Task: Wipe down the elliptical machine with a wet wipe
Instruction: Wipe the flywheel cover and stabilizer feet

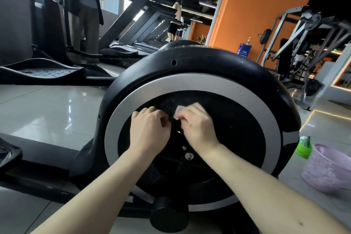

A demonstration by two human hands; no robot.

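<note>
The elliptical machine's round flywheel housing (209, 70) fills the middle of the head view, black with a silver ring around a black disc. My right hand (199, 129) grips a small white wet wipe (180, 109) and holds it against the upper middle of the black disc. Just left of it, my left hand (150, 131) lies on the disc with its fingers curled, and I see nothing in it. Most of the wipe is hidden under my right fingers.
A lilac plastic basket (328, 169) stands on the floor at the right, with a green wipe container (303, 147) behind it. A pedal (43, 72) of a neighbouring machine lies at the left. Treadmills and a person stand behind. Weight racks fill the right background.
</note>
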